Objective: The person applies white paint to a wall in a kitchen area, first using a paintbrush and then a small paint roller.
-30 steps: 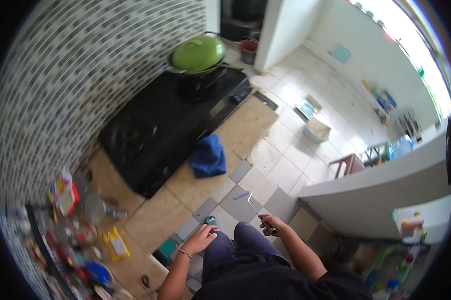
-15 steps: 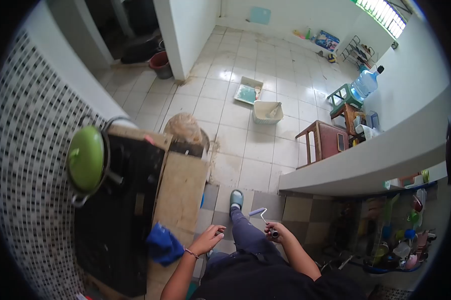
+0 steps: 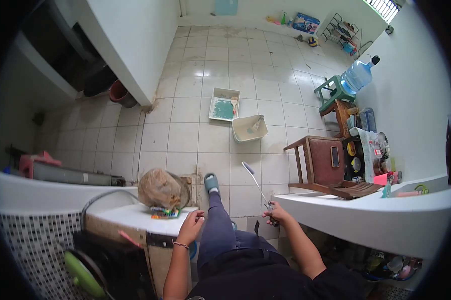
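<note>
Right hand: The handle of the paint roller (image 3: 248,168) is gripped by the right hand (image 3: 277,214); the cover is pointed toward 11 o'clock, above the floor tiles (image 3: 214,137). If the grip is loosened, the long frame could be swung round by the weight at its end.
Left hand: Nothing is seen in the left hand (image 3: 191,228), whose fingers are parted and slightly bent, near the leg. The hands are held apart.
Tray: The white tray (image 3: 213,110), green-stained inside, is located at 12 o'clock, with a brush (image 3: 234,102) laid in it. The tray could be tipped if its rim is stepped on.
Container: The pale container (image 3: 248,135) is placed just beside the tray, toward 12 o'clock; a second brush (image 3: 257,123) is leaned inside. Both could be knocked by a misplaced foot.
Clog: The clog (image 3: 211,183) is set forward on the tiles. Footing could be lost if the glossy surface is wet; wetness cannot be confirmed.
Chair: The chair (image 3: 321,173) is positioned at 1 o'clock. Its legs could be caught by the roller if swung wide.
</note>
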`<action>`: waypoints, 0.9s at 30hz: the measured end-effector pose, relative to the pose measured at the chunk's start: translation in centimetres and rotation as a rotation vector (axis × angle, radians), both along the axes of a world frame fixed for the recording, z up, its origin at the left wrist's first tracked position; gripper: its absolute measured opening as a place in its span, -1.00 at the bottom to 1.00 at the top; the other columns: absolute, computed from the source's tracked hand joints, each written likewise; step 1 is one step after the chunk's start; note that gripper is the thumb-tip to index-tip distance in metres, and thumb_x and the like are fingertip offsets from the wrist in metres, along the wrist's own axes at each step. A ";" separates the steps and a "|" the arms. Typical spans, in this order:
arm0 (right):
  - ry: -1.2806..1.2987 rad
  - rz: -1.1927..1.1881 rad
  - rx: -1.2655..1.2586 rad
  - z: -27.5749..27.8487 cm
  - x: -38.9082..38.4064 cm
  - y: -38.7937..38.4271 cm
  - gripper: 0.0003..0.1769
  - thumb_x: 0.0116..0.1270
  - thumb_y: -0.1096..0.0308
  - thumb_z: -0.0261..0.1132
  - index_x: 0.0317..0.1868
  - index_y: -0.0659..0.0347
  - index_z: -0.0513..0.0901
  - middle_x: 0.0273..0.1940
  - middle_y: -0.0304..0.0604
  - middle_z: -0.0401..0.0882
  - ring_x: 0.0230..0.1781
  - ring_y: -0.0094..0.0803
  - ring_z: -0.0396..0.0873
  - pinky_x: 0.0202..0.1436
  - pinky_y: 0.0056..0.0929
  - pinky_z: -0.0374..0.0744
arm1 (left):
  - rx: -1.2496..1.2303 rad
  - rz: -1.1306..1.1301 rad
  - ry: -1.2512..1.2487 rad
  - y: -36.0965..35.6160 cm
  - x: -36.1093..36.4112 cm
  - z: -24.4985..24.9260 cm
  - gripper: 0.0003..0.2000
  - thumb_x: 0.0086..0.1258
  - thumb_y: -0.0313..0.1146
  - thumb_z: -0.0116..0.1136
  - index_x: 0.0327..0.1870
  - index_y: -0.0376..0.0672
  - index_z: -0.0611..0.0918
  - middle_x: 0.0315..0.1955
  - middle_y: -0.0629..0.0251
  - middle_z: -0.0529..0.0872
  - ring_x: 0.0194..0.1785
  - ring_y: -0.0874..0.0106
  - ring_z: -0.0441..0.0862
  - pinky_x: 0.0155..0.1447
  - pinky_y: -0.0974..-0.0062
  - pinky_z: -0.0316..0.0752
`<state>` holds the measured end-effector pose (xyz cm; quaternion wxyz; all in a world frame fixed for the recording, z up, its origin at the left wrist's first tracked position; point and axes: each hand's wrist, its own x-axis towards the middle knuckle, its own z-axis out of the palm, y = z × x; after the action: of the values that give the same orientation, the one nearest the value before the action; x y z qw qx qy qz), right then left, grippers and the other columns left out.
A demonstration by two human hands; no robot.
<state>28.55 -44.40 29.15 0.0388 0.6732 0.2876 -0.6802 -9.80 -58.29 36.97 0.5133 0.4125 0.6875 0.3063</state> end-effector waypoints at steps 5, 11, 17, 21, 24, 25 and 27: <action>-0.215 0.319 0.242 -1.6 -4.9 11.2 -0.38 0.44 0.41 0.26 0.44 0.12 0.24 -0.28 0.08 0.69 -0.59 -0.23 0.63 -0.59 -0.18 0.56 | -0.197 -0.051 -0.030 12.2 -4.9 -13.0 -0.68 0.51 -0.22 0.11 0.16 -0.17 0.63 0.01 0.04 0.67 0.01 0.22 0.67 0.16 0.31 0.55; -0.502 0.768 0.412 -4.8 -8.3 22.4 -0.29 0.33 0.37 0.18 0.50 0.20 0.27 -0.10 0.35 0.68 -0.05 0.23 0.68 0.03 0.11 0.60 | -0.321 -0.340 0.451 24.8 -6.6 -15.0 -0.66 0.46 -0.21 0.10 0.15 -0.15 0.62 -0.03 0.01 0.67 0.06 0.08 0.64 0.19 0.19 0.52; -0.428 0.708 0.394 -13.5 -6.7 32.1 -0.22 0.31 0.44 0.13 0.56 0.17 0.19 -0.07 0.35 0.67 -0.04 0.23 0.65 0.07 0.10 0.58 | -0.415 -0.336 0.114 30.8 -5.4 -18.7 -0.69 0.45 -0.23 0.16 0.08 -0.22 0.62 -0.11 0.05 0.66 0.01 0.10 0.64 0.15 0.20 0.53; -0.407 0.742 0.380 -21.8 -5.2 38.9 -0.24 0.35 0.43 0.11 0.59 0.10 0.21 -0.05 0.36 0.65 -0.04 0.22 0.65 0.07 0.11 0.59 | -0.589 -0.361 0.313 35.0 -2.8 -21.3 -0.52 0.38 -0.11 0.27 0.19 -0.20 0.50 0.06 -0.07 0.54 0.11 -0.06 0.58 0.21 0.09 0.50; -0.432 0.757 0.288 -25.9 -4.8 41.3 -0.27 0.37 0.41 0.10 0.58 0.07 0.25 -0.08 0.33 0.67 -0.08 0.21 0.67 0.04 0.10 0.61 | -0.701 -0.317 0.411 38.3 -0.4 -23.0 -0.29 0.26 0.00 0.40 0.32 -0.14 0.34 0.22 -0.17 0.36 0.17 -0.26 0.50 0.28 -0.04 0.45; -0.444 0.768 0.259 -26.8 -4.6 42.2 -0.28 0.38 0.40 0.10 0.58 0.06 0.26 -0.09 0.33 0.68 -0.10 0.21 0.68 0.03 0.10 0.62 | -0.674 -0.293 0.392 39.1 0.3 -24.0 -0.25 0.24 0.01 0.41 0.35 -0.14 0.32 0.24 -0.18 0.35 0.19 -0.28 0.49 0.30 -0.04 0.44; -0.438 0.784 0.254 -28.0 -4.8 43.1 -0.27 0.39 0.41 0.08 0.59 0.05 0.24 -0.12 0.33 0.68 -0.13 0.21 0.69 0.00 0.10 0.63 | -0.702 -0.280 0.346 39.9 1.6 -25.5 -0.16 0.19 0.04 0.45 0.42 -0.10 0.27 0.28 -0.19 0.31 0.23 -0.29 0.48 0.33 -0.04 0.44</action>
<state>23.74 -1.32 1.18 0.2700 0.6409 0.5863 -0.4155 -8.23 -18.39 11.43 0.5364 0.3473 0.7635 -0.0935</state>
